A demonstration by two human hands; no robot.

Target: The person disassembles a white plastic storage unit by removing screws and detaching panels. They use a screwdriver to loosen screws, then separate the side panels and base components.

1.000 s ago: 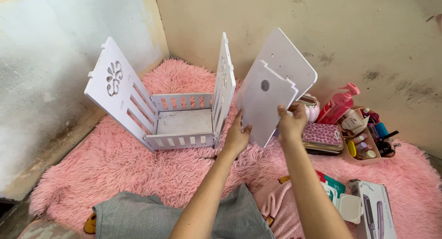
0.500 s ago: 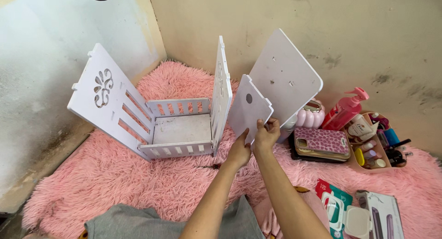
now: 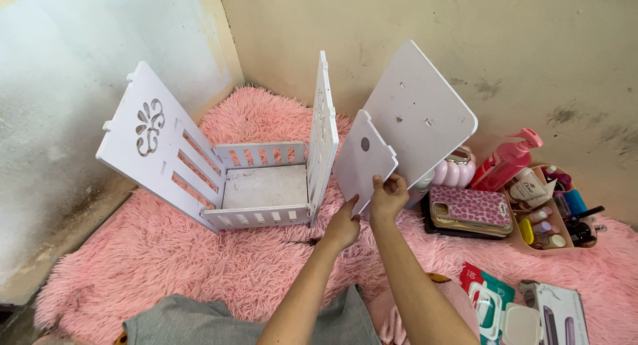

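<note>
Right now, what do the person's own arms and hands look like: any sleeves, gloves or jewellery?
Both forearms are bare, with no sleeves in view. The left hand and right hand wear no gloves, and no rings, watch or bracelets show.

Matt white board panel (image 3: pixel 362 160), smooth; shaggy pink fur rug (image 3: pixel 219 265) beneath.

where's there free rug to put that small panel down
Free: the pink rug in front of the white rack, left of the left hand. Crowded: right side, with the phone case, toiletry tray and wipes pack.
</note>
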